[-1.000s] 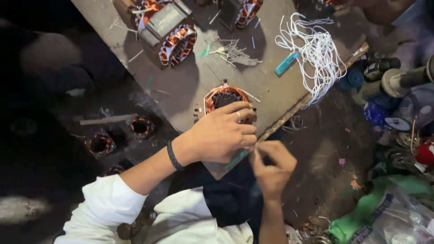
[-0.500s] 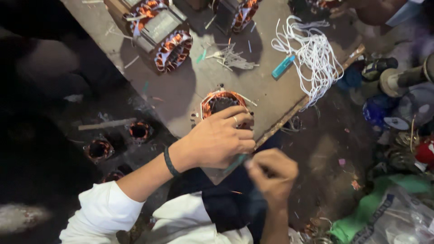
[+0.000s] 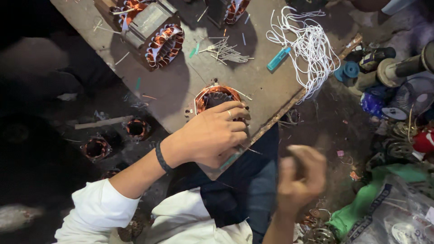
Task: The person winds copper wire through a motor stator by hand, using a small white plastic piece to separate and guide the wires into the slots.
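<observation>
A small motor stator [image 3: 212, 96] with copper windings sits near the front edge of a wooden board [image 3: 181, 86]. My left hand [image 3: 212, 135], with a black wristband and a ring, grips the stator from the near side, fingers laid over its top. My right hand [image 3: 300, 178] is blurred, off the board to the right and lower down, with its fingers curled shut. A thin strand [image 3: 253, 151] runs from under my left hand toward it; I cannot tell whether the right hand holds it.
A larger wound stator [image 3: 153, 31] and another stator [image 3: 233, 9] stand at the back of the board, with a bundle of white cord [image 3: 312, 45], a teal lighter [image 3: 278, 58] and slivers [image 3: 226, 52]. Stators [image 3: 135, 129] lie on the dark floor left; spools and clutter [image 3: 389, 72] lie right.
My right hand has pulled away from the board's edge beside my left hand, moving right and down. My left hand has stayed on the stator.
</observation>
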